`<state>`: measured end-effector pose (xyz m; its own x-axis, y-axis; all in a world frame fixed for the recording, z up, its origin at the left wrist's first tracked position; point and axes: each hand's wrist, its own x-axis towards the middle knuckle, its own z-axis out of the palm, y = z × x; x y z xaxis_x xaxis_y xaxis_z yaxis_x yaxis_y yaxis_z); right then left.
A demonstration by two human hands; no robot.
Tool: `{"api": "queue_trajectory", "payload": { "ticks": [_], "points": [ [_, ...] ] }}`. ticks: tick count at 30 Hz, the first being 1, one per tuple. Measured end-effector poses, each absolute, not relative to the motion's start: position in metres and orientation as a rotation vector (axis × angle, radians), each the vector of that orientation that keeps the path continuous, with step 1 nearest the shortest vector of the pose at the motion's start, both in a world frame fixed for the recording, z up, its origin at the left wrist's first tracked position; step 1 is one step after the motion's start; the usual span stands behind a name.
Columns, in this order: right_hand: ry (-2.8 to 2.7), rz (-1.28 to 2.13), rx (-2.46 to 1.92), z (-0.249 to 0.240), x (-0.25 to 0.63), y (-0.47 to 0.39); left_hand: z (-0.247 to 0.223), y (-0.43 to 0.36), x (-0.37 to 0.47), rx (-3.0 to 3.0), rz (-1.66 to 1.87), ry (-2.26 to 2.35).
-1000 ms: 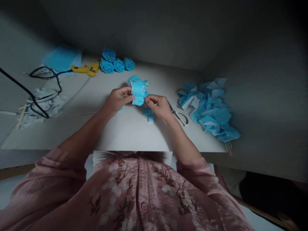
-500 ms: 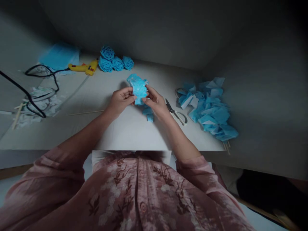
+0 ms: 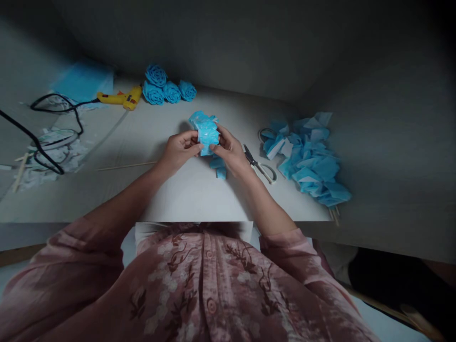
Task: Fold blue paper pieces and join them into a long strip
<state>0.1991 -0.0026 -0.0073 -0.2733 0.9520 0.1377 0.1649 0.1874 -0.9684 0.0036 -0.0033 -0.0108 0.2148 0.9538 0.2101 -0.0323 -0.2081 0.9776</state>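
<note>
Right hand [image 3: 232, 149] has opened from a pinch into a wider hold; both hands, left [image 3: 178, 150] opposite, grasp the crinkled blue piece [image 3: 208, 135] above the table [image 3: 192, 202], seemingly to steady its folds; scissors [image 3: 253, 163] near.

Pale tabletop [image 3: 188, 202] against plain grey wall [image 3: 221, 47]; dim light, shadowed corners.

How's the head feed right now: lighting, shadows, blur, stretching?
Head view: dim overall, brightest on the near middle of the white tabletop; head view: soft shadow left of the crinkled light-blue strip; head view: flat blue sheets at back left look smeared; head view: pink embroidered shirt seems stretched towards the lower corners.
</note>
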Motion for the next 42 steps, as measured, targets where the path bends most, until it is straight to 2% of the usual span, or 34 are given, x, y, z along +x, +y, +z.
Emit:
{"api": "queue_trajectory", "payload": {
  "ticks": [17,28,42],
  "points": [
    [-1.575,1.177,-1.12,-0.011,0.198,-0.004,-0.009,-0.006,0.004,1.44,1.142,0.879],
    [-1.28,1.514,-0.955,0.0,0.216,0.0,-0.014,0.011,-0.01,1.342,1.261,0.848],
    [-1.371,1.369,-0.95,-0.016,0.197,-0.002,-0.014,0.005,-0.003,1.334,1.267,0.869]
  ]
}}
